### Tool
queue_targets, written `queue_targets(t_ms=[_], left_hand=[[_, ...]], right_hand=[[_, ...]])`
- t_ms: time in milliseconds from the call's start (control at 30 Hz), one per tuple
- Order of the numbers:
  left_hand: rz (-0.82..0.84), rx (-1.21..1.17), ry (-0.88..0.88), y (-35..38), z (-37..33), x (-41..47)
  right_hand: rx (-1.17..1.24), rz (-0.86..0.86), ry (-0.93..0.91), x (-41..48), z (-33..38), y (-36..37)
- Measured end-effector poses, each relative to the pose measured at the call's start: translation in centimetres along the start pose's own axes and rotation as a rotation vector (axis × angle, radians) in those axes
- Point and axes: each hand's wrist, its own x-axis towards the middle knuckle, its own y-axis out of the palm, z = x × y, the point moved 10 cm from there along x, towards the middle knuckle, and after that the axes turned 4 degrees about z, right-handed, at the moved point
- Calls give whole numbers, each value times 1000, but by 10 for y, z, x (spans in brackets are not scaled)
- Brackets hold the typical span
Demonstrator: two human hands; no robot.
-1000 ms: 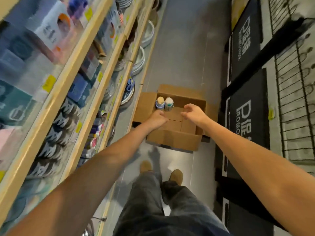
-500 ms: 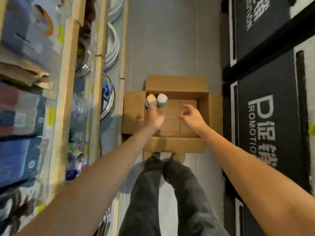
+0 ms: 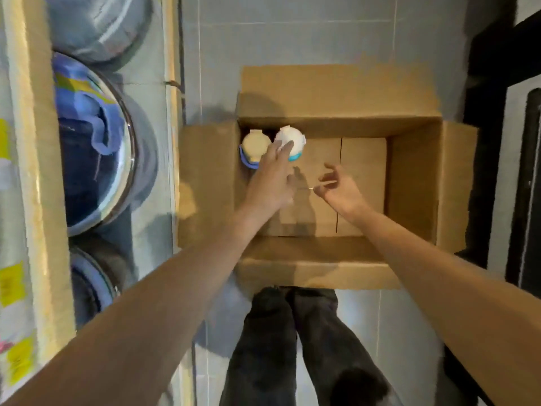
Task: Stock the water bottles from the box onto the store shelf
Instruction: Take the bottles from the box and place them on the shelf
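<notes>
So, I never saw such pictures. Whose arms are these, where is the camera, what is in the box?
No machine: a person wears a camera on the head, looking down at their own arms. A cardboard box stands open on the floor beside a store shelf. In its far left corner stand a cream-lidded bottle and a white-lidded bottle. The left hand reaches, fingers straight, over the white-lidded bottle's top. The right hand hovers inside the box, fingers loosely curled, holding nothing.
</notes>
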Motion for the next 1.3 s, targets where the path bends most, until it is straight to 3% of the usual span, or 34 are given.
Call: queue_targets(t_ms=[133,333,600,667,833,1000,1233,1300], left_hand=[[-15,250,141,40,6,67],[23,601,89,72,30,131],[87,717,41,101,32,115],[141,644,35,111,30,93],[278,119,-191,118,39,22],[369,-260,-259,89,24,-39],[452,-330,-158,0,-44,-117],[442,-357,-127,-34,-71,-150]], right_hand=[[27,27,39,59,-44,10],[23,31,96,94,-92,14],[48,-9,141,97,-115,16],[34,42,141,88,-116,22],[-131,195,75,37,-97,29],[-246,270,129,-31,-97,22],[-354,341,-44,-123,-40,-1],[-423,337,-104,-173,6,-8]])
